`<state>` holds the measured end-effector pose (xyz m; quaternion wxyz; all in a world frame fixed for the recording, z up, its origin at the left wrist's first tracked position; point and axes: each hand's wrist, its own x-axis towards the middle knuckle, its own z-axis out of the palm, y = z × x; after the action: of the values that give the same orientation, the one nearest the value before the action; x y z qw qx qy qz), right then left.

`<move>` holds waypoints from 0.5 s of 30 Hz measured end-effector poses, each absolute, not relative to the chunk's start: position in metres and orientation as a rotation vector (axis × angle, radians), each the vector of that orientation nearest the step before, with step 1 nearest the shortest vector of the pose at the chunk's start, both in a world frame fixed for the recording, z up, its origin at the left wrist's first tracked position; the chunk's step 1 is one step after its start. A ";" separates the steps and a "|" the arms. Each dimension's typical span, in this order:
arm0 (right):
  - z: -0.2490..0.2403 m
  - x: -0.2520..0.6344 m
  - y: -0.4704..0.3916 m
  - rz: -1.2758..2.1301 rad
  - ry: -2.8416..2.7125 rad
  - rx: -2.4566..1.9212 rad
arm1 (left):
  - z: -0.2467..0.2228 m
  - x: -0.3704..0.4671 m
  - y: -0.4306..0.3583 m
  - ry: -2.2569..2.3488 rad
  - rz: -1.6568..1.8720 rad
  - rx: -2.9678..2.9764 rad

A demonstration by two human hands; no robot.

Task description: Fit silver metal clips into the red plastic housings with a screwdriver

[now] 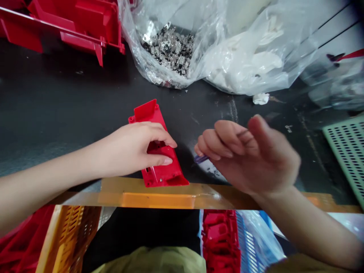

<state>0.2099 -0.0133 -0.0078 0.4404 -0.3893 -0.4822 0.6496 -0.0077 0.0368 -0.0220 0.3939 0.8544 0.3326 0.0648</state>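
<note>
A red moulded plastic part (pixel 174 167) lies on the dark tabletop near its front edge. My left hand (pixel 136 146) reaches over it from the left and grips it, with thumb and forefinger apart on its upper face; the other fingers are partly hidden. To the right, my right hand (pixel 247 155) is raised above the table, its fingers curled round a slim tool with a purple end (pixel 201 159). Most of that tool is covered by the fingers, so its kind cannot be made out. The right hand is apart from the red part.
Behind stand a clear bag of small metal pieces (pixel 173 47) and a bag of white pieces (pixel 250 60). Larger red mouldings (pixel 76 22) lie back left. A green perforated basket (pixel 347 148) is at right. Below the taped table edge (pixel 159 200) are crates and red parts (pixel 220 239).
</note>
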 end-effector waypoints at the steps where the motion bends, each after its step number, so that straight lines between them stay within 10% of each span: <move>1: -0.002 0.206 -0.014 1.636 -1.194 -0.948 | -0.022 -0.010 0.040 0.805 0.132 2.153; 15: 0.026 0.174 -0.032 1.165 -0.984 -1.070 | -0.039 0.004 0.018 0.856 0.328 2.690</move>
<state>0.1740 -0.0320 0.0260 0.5969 -0.4608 -0.4238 0.5018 0.0040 0.0179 -0.0393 0.1495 0.9359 0.2978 0.1142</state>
